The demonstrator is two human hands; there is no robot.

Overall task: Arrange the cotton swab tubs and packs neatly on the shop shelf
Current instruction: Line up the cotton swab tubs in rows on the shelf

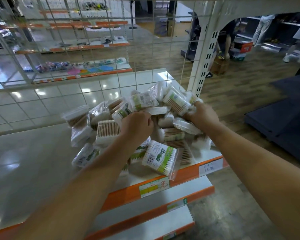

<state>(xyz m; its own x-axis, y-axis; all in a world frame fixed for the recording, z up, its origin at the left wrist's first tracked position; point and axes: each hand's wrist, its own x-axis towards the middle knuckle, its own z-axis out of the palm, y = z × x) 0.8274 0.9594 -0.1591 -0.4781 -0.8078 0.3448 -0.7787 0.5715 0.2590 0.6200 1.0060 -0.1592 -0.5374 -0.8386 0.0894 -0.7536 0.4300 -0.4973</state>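
A loose heap of cotton swab packs [107, 129] in clear plastic lies on the right part of the grey shop shelf [35, 153]. One green-labelled pack [160, 157] leans at the front edge. My left hand [137, 124] is buried in the middle of the heap, fingers curled around a green-labelled pack [122, 112]. My right hand [200, 112] grips packs at the heap's right rear, holding a wooden-stick pack [176, 101]. Which packs lie under the hands is hidden.
A wire grid back panel [93, 49] stands behind the shelf. A white slotted upright [203, 63] rises at the right rear. Orange price strips [154, 187] edge this shelf and two lower shelves. A person stands in the aisle beyond [225, 40].
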